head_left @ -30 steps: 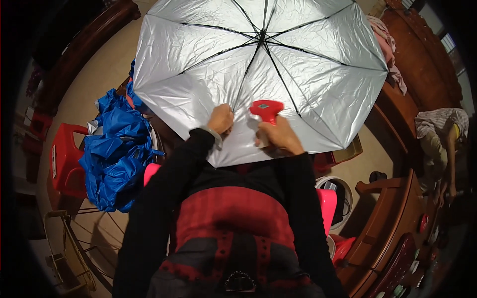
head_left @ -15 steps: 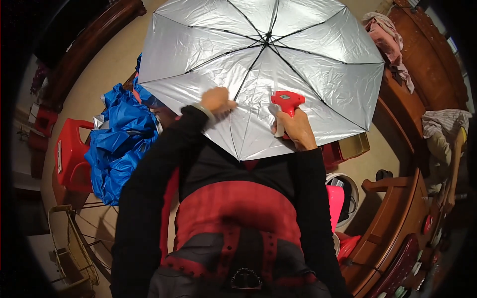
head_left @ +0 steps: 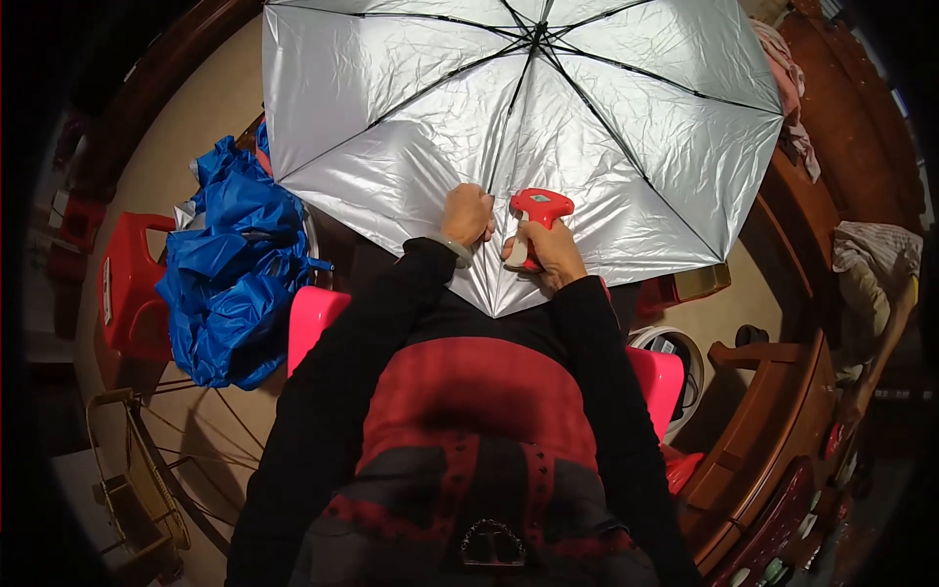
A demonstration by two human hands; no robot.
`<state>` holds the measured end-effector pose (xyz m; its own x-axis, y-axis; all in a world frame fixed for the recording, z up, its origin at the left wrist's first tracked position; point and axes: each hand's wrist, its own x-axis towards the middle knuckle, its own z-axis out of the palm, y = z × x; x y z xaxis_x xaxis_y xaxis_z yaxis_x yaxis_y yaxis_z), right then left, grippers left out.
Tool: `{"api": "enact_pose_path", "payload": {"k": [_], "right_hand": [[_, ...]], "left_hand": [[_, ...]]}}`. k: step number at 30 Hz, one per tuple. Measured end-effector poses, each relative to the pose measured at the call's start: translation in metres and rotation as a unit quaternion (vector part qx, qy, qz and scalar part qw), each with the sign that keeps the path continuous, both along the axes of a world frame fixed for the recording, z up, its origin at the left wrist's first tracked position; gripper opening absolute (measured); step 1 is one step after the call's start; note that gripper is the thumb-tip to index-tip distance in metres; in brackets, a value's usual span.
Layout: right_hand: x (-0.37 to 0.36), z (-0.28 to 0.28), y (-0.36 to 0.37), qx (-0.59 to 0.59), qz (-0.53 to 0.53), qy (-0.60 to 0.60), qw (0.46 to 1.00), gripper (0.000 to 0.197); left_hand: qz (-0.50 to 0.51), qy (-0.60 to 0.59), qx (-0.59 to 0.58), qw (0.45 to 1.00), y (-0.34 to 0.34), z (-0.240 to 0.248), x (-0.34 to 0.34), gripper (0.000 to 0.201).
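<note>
An opened umbrella [head_left: 391, 88] with a silver lining and dark ribs spreads before me, its inside facing up and one corner pointing at my waist. My left hand [head_left: 467, 217] is closed on the umbrella at a rib near that corner; the fingertips are partly hidden, and the cloth creases around them. Just to its right, my right hand [head_left: 556, 254] grips a red tagging gun [head_left: 541, 203] with a pale trigger. The gun is upright over the silver cloth, its head close to the left hand. I cannot tell whether its tip touches the cloth.
Bunched blue cloth [head_left: 230, 264] lies to my left beside a red plastic stool [head_left: 137, 284]. A wire-frame basket [head_left: 127, 470] stands at the lower left. On the right are a white round bin [head_left: 690, 367], a wooden bench [head_left: 763, 440] and draped clothing [head_left: 866, 269].
My left hand has moved right and slightly down, pulling the umbrella cloth into folds. My right hand and the tagging gun have shifted left, so both hands are closer together.
</note>
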<state>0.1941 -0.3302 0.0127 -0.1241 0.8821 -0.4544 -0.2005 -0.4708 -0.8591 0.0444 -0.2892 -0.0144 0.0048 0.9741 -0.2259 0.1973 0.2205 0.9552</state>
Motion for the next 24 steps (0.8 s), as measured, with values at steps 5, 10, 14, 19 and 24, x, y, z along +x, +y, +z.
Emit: {"api": "enact_pose_path", "payload": {"k": [5, 10, 14, 19, 24], "right_hand": [[-0.007, -0.008, -0.001, -0.012, -0.032, 0.006, 0.999, 0.019], [-0.010, -0.010, -0.004, -0.023, -0.017, 0.022, 0.999, 0.019], [-0.007, -0.005, -0.005, -0.070, -0.022, 0.088, 0.993, 0.020], [0.010, -0.004, -0.007, -0.122, 0.031, 0.176, 0.976, 0.023], [0.017, 0.000, -0.010, -0.136, 0.024, 0.170, 0.976, 0.024]], "left_hand": [[-0.002, -0.029, -0.006, 1.000, 0.000, -0.010, -0.004, 0.020], [0.004, -0.049, -0.002, 0.999, -0.004, -0.013, -0.004, 0.021], [-0.016, -0.056, -0.009, 0.998, -0.004, -0.014, -0.007, 0.021], [-0.046, -0.059, -0.008, 0.997, -0.009, -0.016, 0.001, 0.020], [-0.069, -0.079, -0.004, 0.994, -0.010, -0.014, 0.006, 0.020]]}}
